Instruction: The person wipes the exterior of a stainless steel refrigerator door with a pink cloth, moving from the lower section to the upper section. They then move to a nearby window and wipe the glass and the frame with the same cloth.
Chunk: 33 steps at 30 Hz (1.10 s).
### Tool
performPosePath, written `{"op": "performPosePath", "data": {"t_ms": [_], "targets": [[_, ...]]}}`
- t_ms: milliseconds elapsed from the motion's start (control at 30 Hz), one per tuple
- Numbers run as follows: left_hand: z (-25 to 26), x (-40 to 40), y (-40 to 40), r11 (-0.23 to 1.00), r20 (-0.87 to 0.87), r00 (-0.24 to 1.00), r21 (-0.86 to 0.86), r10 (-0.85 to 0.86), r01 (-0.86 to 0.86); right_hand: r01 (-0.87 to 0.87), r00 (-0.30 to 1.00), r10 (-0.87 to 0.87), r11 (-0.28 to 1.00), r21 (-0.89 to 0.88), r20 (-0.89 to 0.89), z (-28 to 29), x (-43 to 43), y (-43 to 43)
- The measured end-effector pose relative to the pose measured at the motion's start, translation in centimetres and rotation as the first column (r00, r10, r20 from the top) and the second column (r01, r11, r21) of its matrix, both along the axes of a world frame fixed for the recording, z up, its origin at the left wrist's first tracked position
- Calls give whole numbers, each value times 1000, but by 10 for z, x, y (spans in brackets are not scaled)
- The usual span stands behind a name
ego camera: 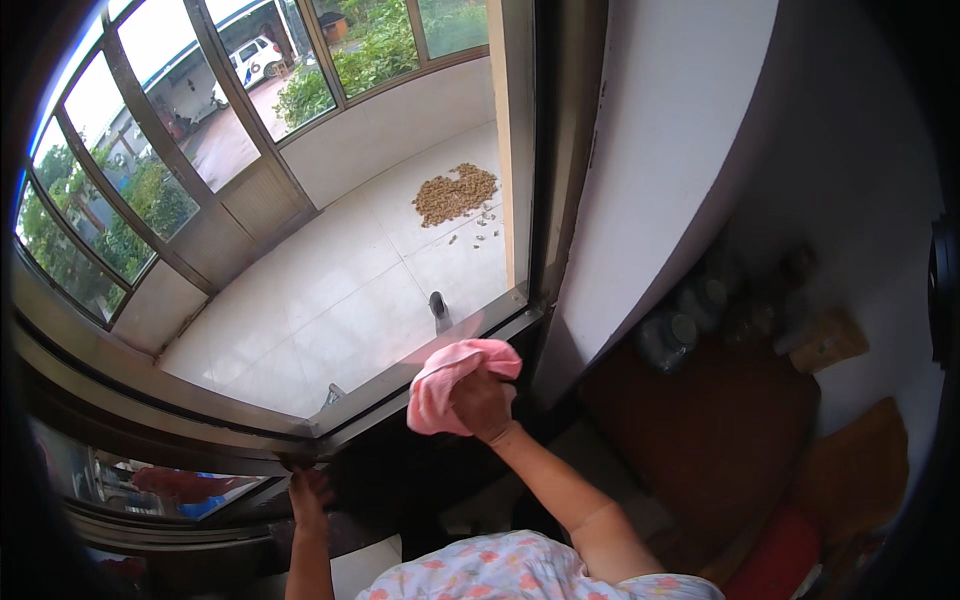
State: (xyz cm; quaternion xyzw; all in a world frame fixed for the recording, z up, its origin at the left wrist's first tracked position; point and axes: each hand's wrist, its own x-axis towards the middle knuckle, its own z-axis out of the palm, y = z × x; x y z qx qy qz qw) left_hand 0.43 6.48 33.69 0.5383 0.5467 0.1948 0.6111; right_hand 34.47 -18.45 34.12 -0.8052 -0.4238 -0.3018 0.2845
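A pink cloth (442,382) is bunched under my right hand (481,401), whose fingers close on it against the lower rail of a metal window frame (427,371). The glass pane above that rail shows a faint pink reflection of the cloth. Lower left, my left hand (309,491) is raised at the frame's bottom corner, its fingertips in shadow near the metal edge; whether it grips the edge is too dark to tell.
A white wall edge (645,150) rises at the right. Beyond it, jars (671,334) and a brown paper bag (829,343) stand by a reddish-brown surface (705,427). Through the glass, a brown heap (456,195) lies on a tiled floor (322,292).
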Motion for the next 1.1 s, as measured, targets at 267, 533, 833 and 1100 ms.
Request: {"op": "performPosePath", "data": {"t_ms": [267, 533, 833, 1100], "targets": [[-6, -6, -6, 1000, 13, 1000, 28, -1, 0, 96, 966, -51, 981, 169, -254, 15, 70, -45], [-7, -1, -17, 1000, 72, 997, -19, -4, 5, -306, 930, 320, 947, 101, -183, 8, -94, 71], [9, 15, -20, 993, 252, 967, -93, -48, 73, -587, 801, 580, 810, -4, -144, 11, -141, 106], [-7, 14, -27, 998, 160, 986, -63, 40, -31, -132, 991, 130, 990, -53, -32, 39, 19, -6]]}}
